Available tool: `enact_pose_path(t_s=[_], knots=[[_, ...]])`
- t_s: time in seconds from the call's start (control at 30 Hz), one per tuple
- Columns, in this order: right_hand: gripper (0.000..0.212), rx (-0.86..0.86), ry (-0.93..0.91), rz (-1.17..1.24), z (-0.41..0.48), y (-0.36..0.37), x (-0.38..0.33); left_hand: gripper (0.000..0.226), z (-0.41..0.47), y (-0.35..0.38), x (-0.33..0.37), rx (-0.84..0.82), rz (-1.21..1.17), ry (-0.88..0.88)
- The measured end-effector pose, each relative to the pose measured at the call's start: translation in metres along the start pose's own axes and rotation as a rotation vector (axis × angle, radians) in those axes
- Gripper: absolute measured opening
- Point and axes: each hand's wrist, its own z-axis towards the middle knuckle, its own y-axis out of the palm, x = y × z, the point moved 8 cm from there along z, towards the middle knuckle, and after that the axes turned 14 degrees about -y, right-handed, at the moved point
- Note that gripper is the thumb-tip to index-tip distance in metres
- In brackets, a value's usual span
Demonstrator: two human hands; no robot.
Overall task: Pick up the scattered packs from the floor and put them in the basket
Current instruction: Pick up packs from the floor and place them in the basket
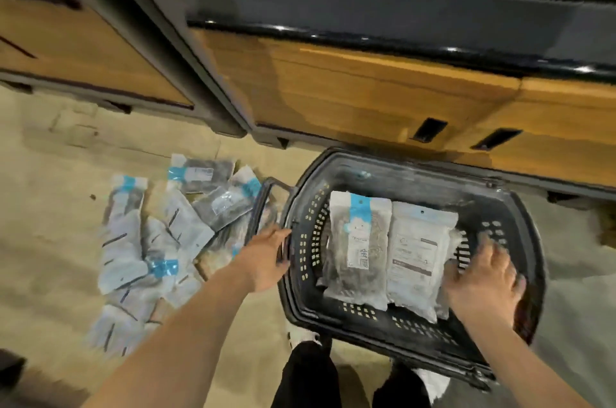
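A black plastic basket [520,207] stands on the floor at the right. Inside it lie packs side by side: one with a blue band [358,247] and a pale one [416,254], with another partly hidden under my right hand. My right hand [481,281] is inside the basket at its right side, fingers spread, resting on the packs. My left hand [266,257] grips the basket's left rim. Several clear packs with blue labels [156,241] lie scattered in a heap on the floor to the left.
Wood-fronted cabinets with dark frames [366,97] run along the back, close behind the basket. The basket's folded handle [263,200] hangs over its left side above the heap. My legs and shoes [310,371] are at the bottom centre. Beige floor [50,241] lies left.
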Motion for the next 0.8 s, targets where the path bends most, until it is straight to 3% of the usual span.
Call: enact_pose_path(t_s=[0.2, 0.4, 0.6, 0.8], knots=[[0.064, -0.005, -0.508, -0.095, -0.009, -0.029, -0.158, 0.055, -0.048, -0.07, -0.13, 0.327, -0.184, -0.184], [0.055, 0.052, -0.93, -0.114, -0.038, -0.024, -0.283, 0.056, -0.096, -0.056, -0.284, 0.416, -0.396, -0.513], [0.054, -0.005, -1.209, -0.194, -0.081, 0.037, -0.382, 0.058, -0.101, 0.017, -0.36, 0.349, -0.525, -0.661], [0.058, -0.184, -1.249, -0.338, -0.114, 0.134, -0.475, 0.06, -0.077, 0.089, -0.416, 0.222, -0.693, -0.749]])
